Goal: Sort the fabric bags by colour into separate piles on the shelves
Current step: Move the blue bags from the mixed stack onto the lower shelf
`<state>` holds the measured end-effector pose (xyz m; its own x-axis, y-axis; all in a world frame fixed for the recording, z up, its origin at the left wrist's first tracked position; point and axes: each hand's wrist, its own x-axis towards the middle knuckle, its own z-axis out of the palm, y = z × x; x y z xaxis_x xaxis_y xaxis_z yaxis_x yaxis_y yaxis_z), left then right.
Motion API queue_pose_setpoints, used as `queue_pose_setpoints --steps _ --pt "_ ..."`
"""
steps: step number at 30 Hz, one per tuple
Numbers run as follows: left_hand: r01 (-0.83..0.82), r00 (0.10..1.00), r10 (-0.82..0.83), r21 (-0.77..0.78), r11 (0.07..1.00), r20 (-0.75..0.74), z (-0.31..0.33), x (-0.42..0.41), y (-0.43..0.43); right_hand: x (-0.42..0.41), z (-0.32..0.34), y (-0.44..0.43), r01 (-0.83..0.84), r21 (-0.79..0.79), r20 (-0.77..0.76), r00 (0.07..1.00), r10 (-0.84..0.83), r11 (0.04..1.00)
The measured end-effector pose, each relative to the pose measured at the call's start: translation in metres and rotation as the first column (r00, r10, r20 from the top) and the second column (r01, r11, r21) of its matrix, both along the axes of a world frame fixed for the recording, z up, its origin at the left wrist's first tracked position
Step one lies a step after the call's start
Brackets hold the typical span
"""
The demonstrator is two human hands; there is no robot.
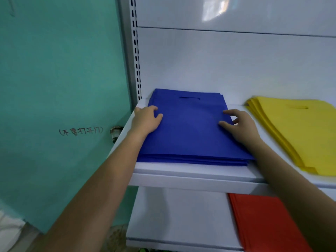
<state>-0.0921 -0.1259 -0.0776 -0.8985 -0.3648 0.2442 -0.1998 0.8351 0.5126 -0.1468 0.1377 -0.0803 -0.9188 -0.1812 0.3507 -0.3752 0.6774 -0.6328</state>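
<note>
Head: yellow pile (pixel 298 131) beside blue pile (pixel 189 128), red pile (pixel 263 220) below.

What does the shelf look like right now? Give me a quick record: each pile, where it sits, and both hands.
blue pile: upper shelf, left side, stacked flat, handle slot toward the back
yellow pile: same shelf, to the right, apart from the blue
red pile: lower shelf, right side
left hand: rests on the blue pile's left edge
right hand: fingers spread, touching the blue pile's right side
lifted: nothing
</note>
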Motion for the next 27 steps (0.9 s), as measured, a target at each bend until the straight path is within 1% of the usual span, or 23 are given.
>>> queue_pose_setpoints --steps 2,4,7,10,14,17,19,22,25,27 --pt "0.022 0.998 -0.021 0.017 1.0 -0.055 -0.001 0.0 0.0 0.001 -0.001 0.0 -0.033 -0.01 -0.062 0.998 0.032 0.999" --pt "0.038 0.992 -0.037 0.002 0.999 -0.117 -0.003 -0.001 -0.001 0.002 -0.003 0.001 -0.061 -0.06 -0.087 0.995 0.056 0.996" --pt "0.058 0.988 -0.058 -0.008 0.998 -0.146 -0.004 -0.003 -0.003 0.001 -0.005 0.004 -0.07 -0.142 -0.035 0.997 0.066 0.987" --pt "0.056 0.986 -0.049 0.039 0.998 -0.162 -0.004 -0.003 -0.004 0.0 -0.006 0.006 -0.073 -0.202 0.026 0.996 0.08 0.977" --pt "0.057 0.973 -0.032 0.105 0.993 -0.229 -0.001 0.001 -0.003 0.0 -0.006 0.006 -0.056 -0.217 0.034 0.997 0.065 0.975" --pt "0.059 0.962 -0.012 0.165 0.985 -0.273 0.001 0.005 -0.001 0.004 -0.004 0.005 -0.029 -0.206 -0.005 1.0 0.029 0.978" --pt "0.065 0.954 -0.009 0.174 0.983 -0.301 0.004 0.008 0.002 0.007 -0.003 0.005 -0.034 -0.186 -0.036 0.999 0.028 0.982" --pt "0.11 0.928 -0.052 0.137 0.984 -0.369 0.014 0.013 0.007 0.016 0.004 0.006 -0.012 -0.186 -0.033 0.999 0.006 0.982" --pt "0.203 0.882 -0.165 0.041 0.978 -0.442 0.023 0.016 0.011 0.037 0.01 0.015 0.043 -0.204 0.019 0.999 -0.04 0.978" --pt "0.274 0.854 -0.235 0.017 0.962 -0.463 0.03 0.022 0.017 0.059 0.008 0.029 0.049 -0.285 0.036 0.999 -0.04 0.957"
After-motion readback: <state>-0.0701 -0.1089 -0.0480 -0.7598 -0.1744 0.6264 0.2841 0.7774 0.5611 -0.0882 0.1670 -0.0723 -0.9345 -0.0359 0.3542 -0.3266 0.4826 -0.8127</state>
